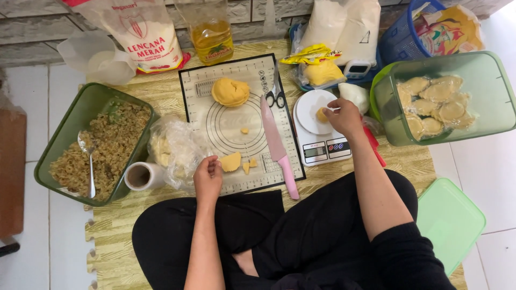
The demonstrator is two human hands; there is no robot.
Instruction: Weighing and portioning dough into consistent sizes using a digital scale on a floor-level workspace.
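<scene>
Dough everywhere on this floor setup, so a quick count: 1 big yellow dough ball (230, 92) is parked at the top of the silicone baking mat (215, 131), 1 flat dough slab (231, 161) sits at the mat's lower edge, and about 3 tiny scraps (248, 165) are scattered beside it and toward the mat's middle. 1 more small dough piece (322, 114) is set on the white kitchen scale (318, 135).

1 pink-handled knife (278, 147) is laid diagonally across the mat's right side. 2 green tubs are seen: the left tub (80, 115) is filled with a crumbly brown filling with 1 spoon (87, 161) stuck in it, and the right tub (484, 86) is loaded with folded pastries (too overlapped to be counted exactly). 1 loose green lid (450, 220) is left on the tiles at the right.

The left hand (207, 177) is rested on the mat's lower edge, fingers curled loosely together, with the slab just beside the fingertips, touching or nearly so; nothing is seen to be gripped. The right hand (344, 115) is held over the scale, thumb and forefinger pinched together at the small dough piece, which lies right at the fingertips on the plate.
</scene>
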